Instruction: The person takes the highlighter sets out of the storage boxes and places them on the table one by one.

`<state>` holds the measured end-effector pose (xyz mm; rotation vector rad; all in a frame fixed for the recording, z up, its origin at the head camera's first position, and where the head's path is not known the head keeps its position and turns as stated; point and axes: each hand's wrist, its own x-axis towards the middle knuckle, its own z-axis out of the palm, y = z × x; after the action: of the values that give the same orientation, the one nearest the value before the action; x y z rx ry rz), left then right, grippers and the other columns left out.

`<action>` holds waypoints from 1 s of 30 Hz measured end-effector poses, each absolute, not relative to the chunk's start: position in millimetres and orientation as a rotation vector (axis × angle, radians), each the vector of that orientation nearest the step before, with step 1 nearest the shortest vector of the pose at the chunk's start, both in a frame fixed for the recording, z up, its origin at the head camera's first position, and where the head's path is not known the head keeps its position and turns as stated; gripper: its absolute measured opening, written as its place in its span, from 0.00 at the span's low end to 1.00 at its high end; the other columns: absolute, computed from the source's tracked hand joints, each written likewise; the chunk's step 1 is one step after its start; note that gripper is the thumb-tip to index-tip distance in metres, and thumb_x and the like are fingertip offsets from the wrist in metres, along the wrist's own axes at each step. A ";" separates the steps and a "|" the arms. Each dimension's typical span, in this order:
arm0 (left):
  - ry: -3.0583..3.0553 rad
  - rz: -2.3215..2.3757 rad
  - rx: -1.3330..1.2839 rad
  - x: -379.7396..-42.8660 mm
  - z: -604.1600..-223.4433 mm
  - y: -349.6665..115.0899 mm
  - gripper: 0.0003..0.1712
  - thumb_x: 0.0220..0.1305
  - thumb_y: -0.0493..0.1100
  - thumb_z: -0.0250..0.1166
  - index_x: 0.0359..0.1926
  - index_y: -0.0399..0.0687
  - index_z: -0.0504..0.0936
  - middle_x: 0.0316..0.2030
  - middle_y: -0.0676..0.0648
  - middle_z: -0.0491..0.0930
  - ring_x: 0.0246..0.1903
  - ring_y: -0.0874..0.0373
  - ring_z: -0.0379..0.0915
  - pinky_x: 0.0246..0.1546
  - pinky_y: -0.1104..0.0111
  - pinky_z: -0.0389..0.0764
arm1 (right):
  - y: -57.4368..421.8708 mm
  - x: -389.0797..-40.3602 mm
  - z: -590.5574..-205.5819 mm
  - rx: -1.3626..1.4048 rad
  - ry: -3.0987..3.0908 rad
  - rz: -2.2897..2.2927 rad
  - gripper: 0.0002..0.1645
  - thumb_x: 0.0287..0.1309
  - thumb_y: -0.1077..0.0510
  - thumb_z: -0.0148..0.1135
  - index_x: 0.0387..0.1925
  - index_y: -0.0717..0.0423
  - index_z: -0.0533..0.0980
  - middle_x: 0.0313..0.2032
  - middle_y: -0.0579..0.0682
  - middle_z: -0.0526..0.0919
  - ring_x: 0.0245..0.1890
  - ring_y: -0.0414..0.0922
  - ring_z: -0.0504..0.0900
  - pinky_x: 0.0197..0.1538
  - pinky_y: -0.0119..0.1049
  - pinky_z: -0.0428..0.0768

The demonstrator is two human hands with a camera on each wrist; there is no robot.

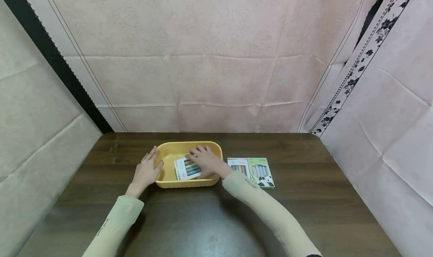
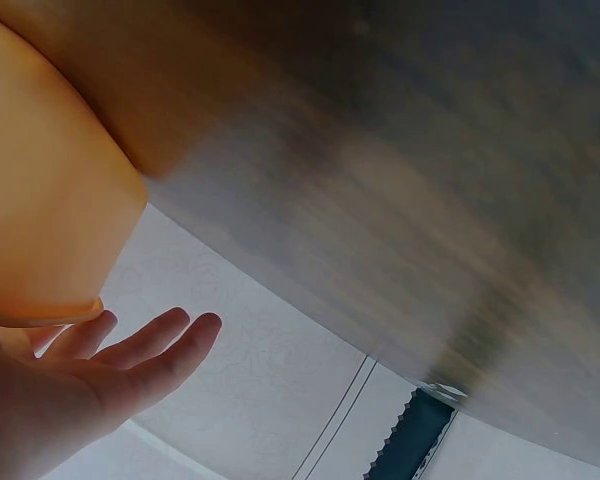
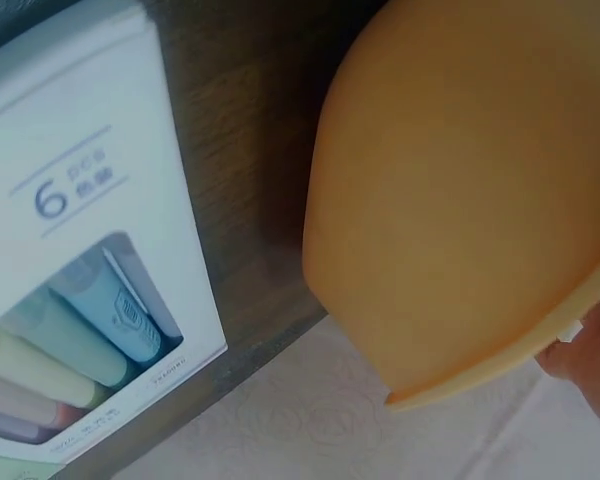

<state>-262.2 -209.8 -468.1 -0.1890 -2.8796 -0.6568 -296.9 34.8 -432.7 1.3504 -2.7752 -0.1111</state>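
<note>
A yellow plastic basin (image 1: 165,182) stands on the table, and a white box of highlighter pens (image 1: 181,169) with a window lies slanted inside it. My left hand (image 1: 146,173) rests at the basin's left rim, its thumb over the edge. In the left wrist view its fingers (image 2: 170,350) extend loosely beside the rim. My right hand (image 1: 208,162) reaches over the right side into the basin, fingers spread above the box and covering its right end. From the right wrist, the basin's outer wall (image 3: 450,200) hides most of that hand.
Right of the basin, a second white pen box (image 3: 100,240) marked "6 PCS" lies beside a green pen box (image 1: 260,172) with panda pictures. The brown wooden table (image 1: 189,219) ends at a pale patterned cloth (image 1: 216,80) behind, with more cloth at both sides.
</note>
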 end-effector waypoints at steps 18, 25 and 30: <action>-2.874 -0.662 -0.193 -260.7 -466.8 -209.9 0.30 0.64 0.48 0.46 0.63 0.35 0.60 0.68 0.40 0.49 0.59 0.29 0.52 0.46 0.35 0.63 | 46.7 -294.7 -418.3 1.317 -2.710 -0.103 0.51 0.33 0.35 0.65 0.62 0.46 0.61 0.55 0.47 0.64 0.56 0.47 0.60 0.54 0.46 0.64; -2.864 -0.652 -0.200 -261.3 -467.4 -209.8 0.29 0.64 0.47 0.46 0.62 0.35 0.60 0.68 0.40 0.49 0.59 0.29 0.53 0.46 0.36 0.64 | 51.0 -295.6 -414.6 1.286 -2.756 -0.066 0.53 0.32 0.35 0.66 0.63 0.44 0.59 0.56 0.46 0.63 0.56 0.47 0.59 0.57 0.50 0.62; -2.863 -0.651 -0.198 -261.1 -468.3 -209.8 0.29 0.65 0.47 0.46 0.62 0.34 0.60 0.68 0.39 0.50 0.59 0.29 0.53 0.46 0.37 0.65 | 53.0 -295.6 -413.7 1.274 -2.750 -0.075 0.53 0.31 0.33 0.65 0.63 0.44 0.59 0.56 0.46 0.63 0.55 0.46 0.60 0.55 0.47 0.64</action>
<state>-261.1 -209.8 -468.3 -0.1979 -2.8628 -0.6508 -295.6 53.0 -413.7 1.2744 -2.7501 -0.0752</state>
